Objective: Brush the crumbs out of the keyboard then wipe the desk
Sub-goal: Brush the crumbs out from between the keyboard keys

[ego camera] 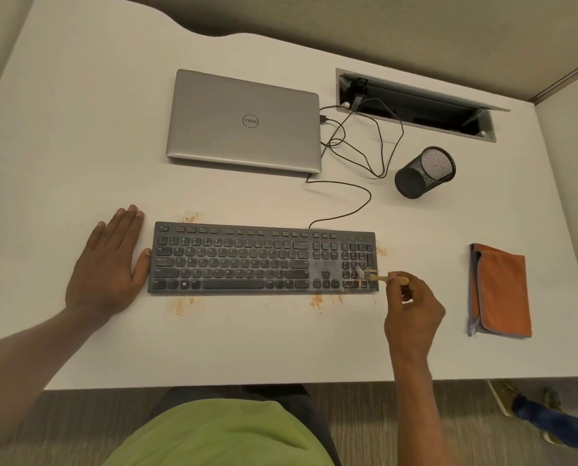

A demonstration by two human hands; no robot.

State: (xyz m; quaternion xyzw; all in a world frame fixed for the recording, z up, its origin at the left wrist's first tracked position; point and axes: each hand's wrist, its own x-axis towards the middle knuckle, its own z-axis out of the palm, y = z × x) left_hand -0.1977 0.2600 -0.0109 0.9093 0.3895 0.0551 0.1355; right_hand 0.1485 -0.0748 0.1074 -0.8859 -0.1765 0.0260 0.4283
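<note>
lime-green shirt (220, 435) lowest in view — beyond it, brushing the number pad of the flat black plastic keyboard (247, 260).
right hand (413, 314) pinching a small wooden-handled brush (381, 277), pale bristles on the keys; left hand (109, 264) flat, fingers straight, thumb against the keyboard's left end. best kept to short, light flicks outward — gritty orange crumbs (316, 301) on the smooth white desk (79, 129).

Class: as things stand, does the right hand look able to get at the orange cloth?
Probably yes: only bare desk lies between right hand and cloth, but it grips the brush.
</note>
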